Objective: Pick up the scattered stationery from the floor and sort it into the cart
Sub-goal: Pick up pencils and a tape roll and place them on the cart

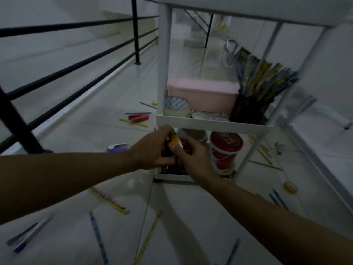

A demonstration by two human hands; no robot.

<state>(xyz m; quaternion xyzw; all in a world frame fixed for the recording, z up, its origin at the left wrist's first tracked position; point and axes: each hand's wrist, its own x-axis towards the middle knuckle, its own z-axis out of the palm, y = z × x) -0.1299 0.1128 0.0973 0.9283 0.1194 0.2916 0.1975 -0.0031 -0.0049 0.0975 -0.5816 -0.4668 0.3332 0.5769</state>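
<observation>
1. Working at the front of the white cart [210, 122], we had both hands together on one small orange-and-white item [174, 143], the left hand [152, 148] and right hand [191, 155] each pinching it, just in front of the bottom shelf; it was possibly a tape roll, too blurred to tell.
2. Already sorted on the middle shelf: a black cup of pencils [254, 92], tape rolls [176, 108] and a pink box [202, 92].
3. Left on the floor: pens [28, 234], rulers [109, 200], a red stapler [138, 118], a purple item [117, 148] and yellow tape [290, 187]. We judged the task roughly half done.
4. A red bucket [225, 150] carried white lettering; we could not read it.
</observation>
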